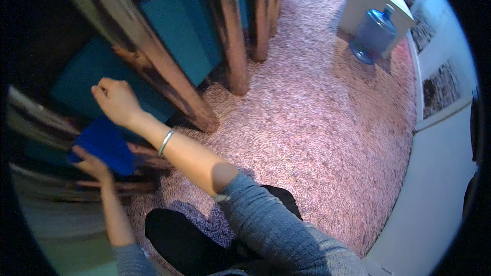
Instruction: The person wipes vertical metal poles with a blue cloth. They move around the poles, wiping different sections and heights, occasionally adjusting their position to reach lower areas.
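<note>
My left hand holds a blue, flat item, probably a cloth, near the lower left; blur hides its exact form. Above and to the right of it, my right hand is in a loose fist, with nothing visible in its fingers. A metal bangle circles the right wrist. Both hands are at a row of thick, glossy wooden posts, with a teal panel behind them. Whether the right hand touches a post or the panel cannot be told.
Pink speckled carpet spreads to my right. On it a blue water-cooler jug stands against a white cabinet. A white wall with dark-patterned panels borders the right side. My knees, in black trousers, are low in front of me.
</note>
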A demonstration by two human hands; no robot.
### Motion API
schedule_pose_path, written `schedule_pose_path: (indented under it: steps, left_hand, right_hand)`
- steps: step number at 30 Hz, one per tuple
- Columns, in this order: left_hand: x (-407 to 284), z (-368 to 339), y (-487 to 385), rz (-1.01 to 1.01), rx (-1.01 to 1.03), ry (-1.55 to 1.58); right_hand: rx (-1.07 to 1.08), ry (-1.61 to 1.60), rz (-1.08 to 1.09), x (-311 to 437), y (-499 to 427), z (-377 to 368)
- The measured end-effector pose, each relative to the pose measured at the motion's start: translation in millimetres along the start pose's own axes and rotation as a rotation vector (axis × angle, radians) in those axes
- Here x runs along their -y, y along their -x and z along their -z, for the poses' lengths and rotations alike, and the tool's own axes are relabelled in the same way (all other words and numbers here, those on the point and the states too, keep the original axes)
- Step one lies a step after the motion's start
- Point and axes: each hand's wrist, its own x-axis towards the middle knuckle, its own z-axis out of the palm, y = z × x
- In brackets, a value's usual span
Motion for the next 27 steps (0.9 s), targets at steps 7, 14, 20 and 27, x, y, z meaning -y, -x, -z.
schedule_pose_path:
  steps: [7, 14, 20, 27]
  left_hand:
    - [-47, 11, -76, -0.114, -0.068, -0.182]
    - [-23, 0, -33, -0.360, -0.121, -0.319]
    - [-9, -5, -22, -0.270, -0.073, -0.211]
    - [-24, -5, -16, -0.207, -0.123, -0.226]
  right_hand:
    - [0.097, 0.054, -0.106, 4, -7, 0]
    - [0.537, 0.136, 0.208, -34, 58, 114]
    - [-0.149, 0.518, -0.886, -115, 290, 339]
    - [-0.622, -0.300, -1.208, -85, 442, 391]
